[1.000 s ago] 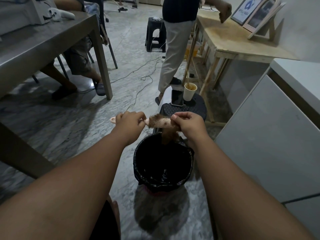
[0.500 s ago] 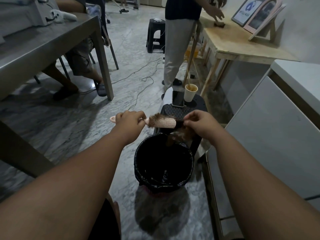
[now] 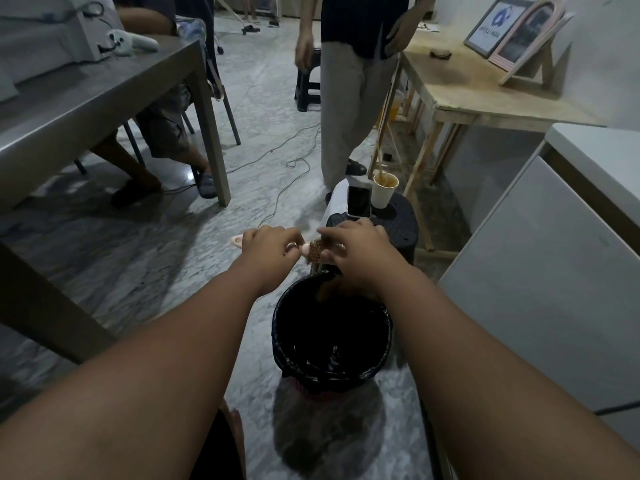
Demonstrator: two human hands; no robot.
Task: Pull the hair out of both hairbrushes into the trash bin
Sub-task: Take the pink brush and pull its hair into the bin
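Head view, single camera.

- Left hand [image 3: 273,251] is gripping the handle of the hairbrush [image 3: 316,252]. The fingers are curled tight round it, and the pink handle end [image 3: 237,240] is sticking out past the knuckles on the left side.
- The hairbrush is lying roughly level in the air, just above the far rim of the trash bin [image 3: 281,341]. The bristles are showing between the two hands.
- Right hand [image 3: 360,251] is covering most of the brush head, fingers together and curled down over the bristles. Cannot tell whether the fingertips are pinching hair or only the head.
- A brown clump of hair [image 3: 327,289] is hanging under the right hand, reaching into the mouth of the bin.
- The bin is standing on the marble floor between the forearms, with a black liner folded over its rim.
- Just behind the hands a black stool [image 3: 398,233] is carrying a phone [image 3: 359,201], lying flat, and a paper cup [image 3: 383,190], upright beside it.
- A person in light trousers [image 3: 349,109] is standing behind the stool, next to a wooden table [image 3: 485,102].
- Another person is sitting under a grey table [image 3: 104,91] at left.
- A white cabinet [image 3: 554,271] is filling the right side.
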